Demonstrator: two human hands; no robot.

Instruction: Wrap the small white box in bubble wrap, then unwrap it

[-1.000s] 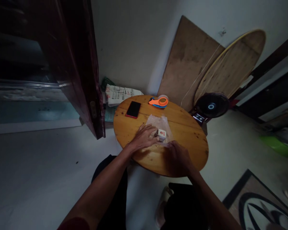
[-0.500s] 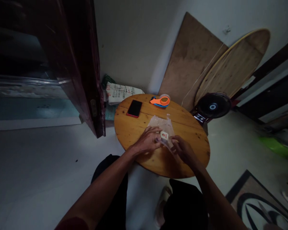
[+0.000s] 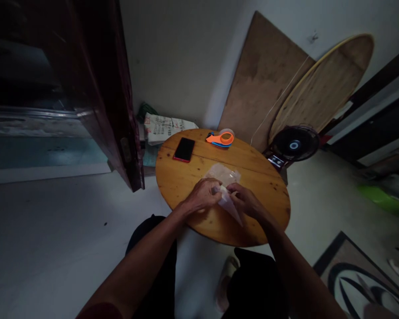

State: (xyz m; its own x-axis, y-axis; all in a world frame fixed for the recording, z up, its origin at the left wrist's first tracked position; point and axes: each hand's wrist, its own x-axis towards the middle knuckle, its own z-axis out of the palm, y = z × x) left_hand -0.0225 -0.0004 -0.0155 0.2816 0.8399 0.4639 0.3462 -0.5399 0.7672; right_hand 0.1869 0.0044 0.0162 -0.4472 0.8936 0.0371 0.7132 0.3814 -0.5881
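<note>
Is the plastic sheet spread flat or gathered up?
Partly gathered: the plastic sheet lies on the table at its far side but bunches between left hand and right hand.

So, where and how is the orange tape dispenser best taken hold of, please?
Probably grip the tape dispenser by its round orange end, coming from the right with the right hand, once it lets go of the plastic film. That end is a broad ring on the right; the narrow end points left, toward the phone.
</note>
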